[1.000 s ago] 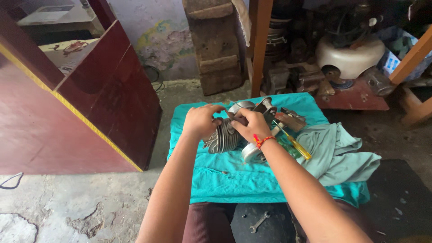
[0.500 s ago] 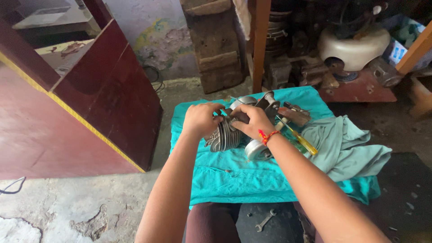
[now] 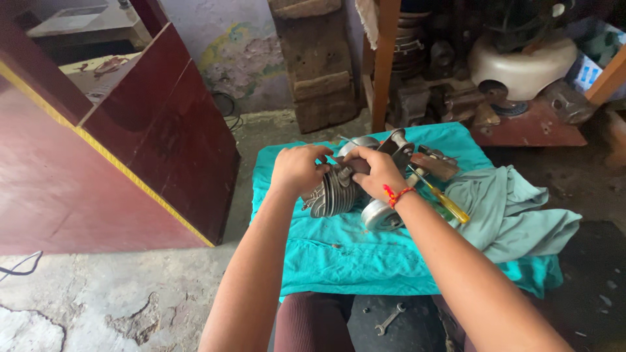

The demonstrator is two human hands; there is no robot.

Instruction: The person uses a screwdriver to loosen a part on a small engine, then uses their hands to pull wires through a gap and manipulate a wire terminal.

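finned metal engine part [image 3: 334, 192] on teal cloth [image 3: 339, 251], gripped by left hand [image 3: 297, 171] and right hand [image 3: 375, 175], fingers curled tight on it. yellow screwdriver [image 3: 447, 203] just beside.

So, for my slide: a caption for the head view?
Both hands, left and right, grip a finned engine on a teal cloth.

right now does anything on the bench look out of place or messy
Mildly: a pale green cloth lies crumpled at the right edge of the teal cloth, and a small metal spanner lies below on the dark surface. No spill or damage visible.
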